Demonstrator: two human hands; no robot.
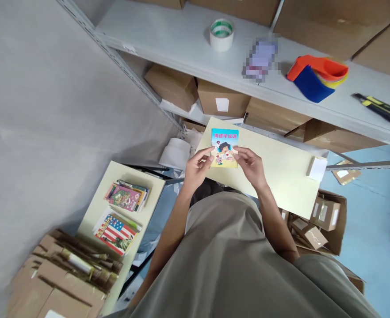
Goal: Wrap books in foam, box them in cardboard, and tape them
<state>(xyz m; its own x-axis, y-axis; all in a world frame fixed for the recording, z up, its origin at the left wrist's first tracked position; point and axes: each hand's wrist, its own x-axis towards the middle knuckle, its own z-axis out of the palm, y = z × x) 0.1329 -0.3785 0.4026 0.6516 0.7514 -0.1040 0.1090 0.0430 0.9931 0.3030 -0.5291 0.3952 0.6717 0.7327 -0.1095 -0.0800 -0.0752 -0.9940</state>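
Shelf item [260,59] pixel-blurred; cardboard boxes [334,17] cut by top edge

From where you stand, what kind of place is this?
Probably a stockroom or packing area: a metal shelf stacked with cardboard boxes, a tape roll, and both hands holding a small booklet.

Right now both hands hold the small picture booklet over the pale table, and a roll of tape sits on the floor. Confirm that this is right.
Not quite. The roll of tape sits on the grey shelf, not on the floor; the head view shows it. The rest stands: the left hand and right hand hold the small picture booklet over the pale table.
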